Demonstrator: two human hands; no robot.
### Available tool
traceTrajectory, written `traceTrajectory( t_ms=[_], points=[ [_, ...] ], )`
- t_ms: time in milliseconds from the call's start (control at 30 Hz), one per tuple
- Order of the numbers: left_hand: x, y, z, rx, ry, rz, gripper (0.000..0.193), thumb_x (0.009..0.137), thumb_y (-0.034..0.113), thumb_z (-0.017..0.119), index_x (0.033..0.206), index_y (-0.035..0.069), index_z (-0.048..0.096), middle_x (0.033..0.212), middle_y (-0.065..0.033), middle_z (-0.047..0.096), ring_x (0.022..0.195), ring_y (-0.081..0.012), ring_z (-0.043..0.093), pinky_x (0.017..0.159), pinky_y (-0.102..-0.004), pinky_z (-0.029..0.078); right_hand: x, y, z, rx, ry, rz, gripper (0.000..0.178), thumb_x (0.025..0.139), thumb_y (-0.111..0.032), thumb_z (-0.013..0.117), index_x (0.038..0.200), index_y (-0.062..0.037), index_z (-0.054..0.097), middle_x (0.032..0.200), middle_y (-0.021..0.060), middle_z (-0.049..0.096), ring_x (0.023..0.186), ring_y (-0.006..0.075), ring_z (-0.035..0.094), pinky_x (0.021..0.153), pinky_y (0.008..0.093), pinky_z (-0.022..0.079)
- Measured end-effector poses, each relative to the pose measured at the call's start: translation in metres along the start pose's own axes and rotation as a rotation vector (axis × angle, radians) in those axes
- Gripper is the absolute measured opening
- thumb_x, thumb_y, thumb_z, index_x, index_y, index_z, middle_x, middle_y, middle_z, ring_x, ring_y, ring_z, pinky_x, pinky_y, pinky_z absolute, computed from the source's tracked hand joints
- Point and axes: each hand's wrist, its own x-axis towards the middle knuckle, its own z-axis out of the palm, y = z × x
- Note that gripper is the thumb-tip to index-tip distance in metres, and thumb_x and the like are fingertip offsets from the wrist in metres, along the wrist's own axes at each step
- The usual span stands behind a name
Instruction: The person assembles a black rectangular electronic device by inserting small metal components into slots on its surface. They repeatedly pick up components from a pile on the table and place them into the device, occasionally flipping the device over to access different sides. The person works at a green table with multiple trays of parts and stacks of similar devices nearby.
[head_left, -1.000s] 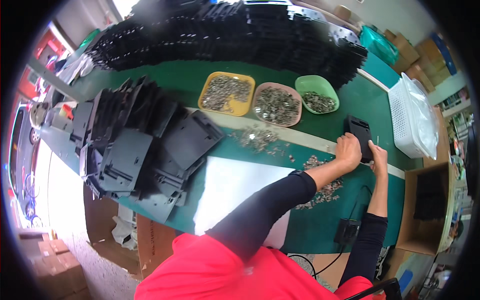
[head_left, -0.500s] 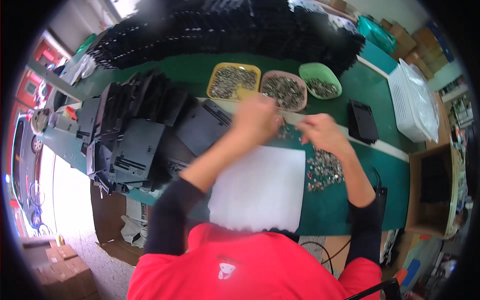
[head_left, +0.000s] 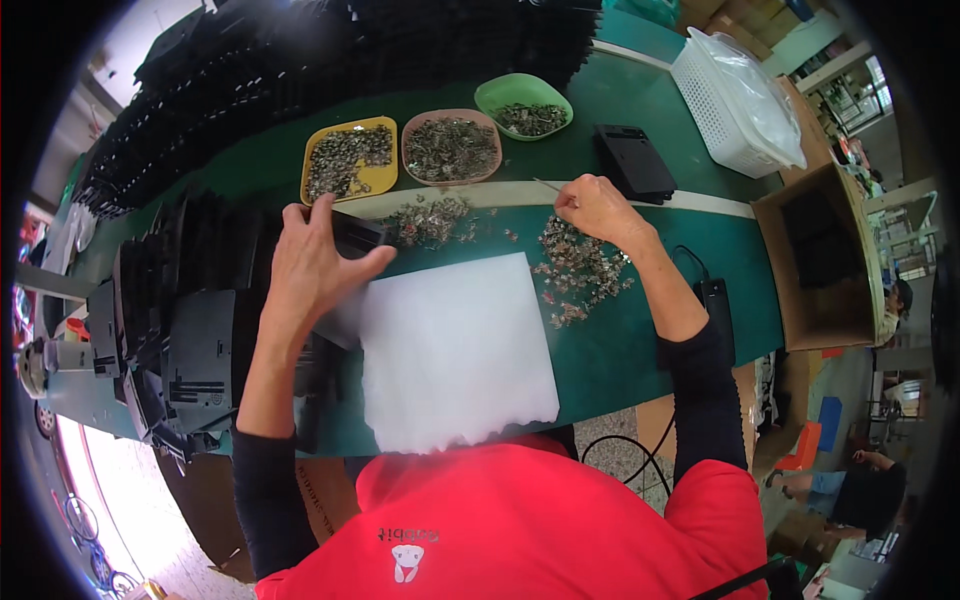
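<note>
A person's left hand [head_left: 308,265] spreads over a flat, matte black plastic panel [head_left: 360,237], thumb wide of the fingers; I cannot tell whether it grips. The panel is between a jagged stack of dark plates [head_left: 205,345] and a smooth white sheet [head_left: 460,345] with a ragged near edge. The right hand [head_left: 597,210] has its fingers pinched around a slim metal rod [head_left: 545,185], near a glittering pile of small metal pieces [head_left: 585,270] on the green tabletop [head_left: 610,345]. Beyond sit three rounded trays, a yellow tray [head_left: 378,179], a pink tray [head_left: 450,182] and a green tray [head_left: 497,92], holding metal bits. A boxy black case [head_left: 637,165] lies past the right hand.
</note>
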Motion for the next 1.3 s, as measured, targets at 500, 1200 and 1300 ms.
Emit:
traceTrajectory(
  t_ms=[500,1200,1300],
  points=[
    [-0.078,0.076,0.07,0.08,-0.117,0.118,0.055,0.077,0.048,0.075,0.092,-0.005,0.064,0.104,-0.0199,0.055,0.092,-0.0322,0.055,0.066,-0.0409,0.054,-0.002,0.008,0.017,0.063,-0.048,-0.05,0.016,0.078,-0.013,0.065,0.087,-0.0003,0.07,0.084,0.0215,0.069,0.086,0.0394,0.066,0.078,0.045,0.052],
    [-0.101,0.054,0.086,-0.146,0.08,0.29,0.037,0.075,0.022,0.078,0.108,0.009,0.065,0.102,-0.0083,0.059,0.1,-0.0283,0.053,0.082,-0.0414,0.039,-0.081,-0.086,0.032,0.858,-0.311,0.075,0.015,0.081,-0.011,0.069,0.089,0.0019,0.07,0.072,0.0067,0.068,0.06,0.0114,0.063,0.056,0.0269,0.05],
    [-0.101,0.053,0.088,-0.187,0.078,0.26,0.036,0.076,0.022,0.078,0.107,0.009,0.065,0.101,-0.0091,0.059,0.098,-0.0285,0.054,0.082,-0.0409,0.04,-0.096,-0.084,0.05,0.864,-0.29,0.072,0.013,0.083,-0.005,0.07,0.094,0.0016,0.069,0.074,0.0026,0.067,0.061,0.0063,0.064,0.047,0.0197,0.045]
  ],
)
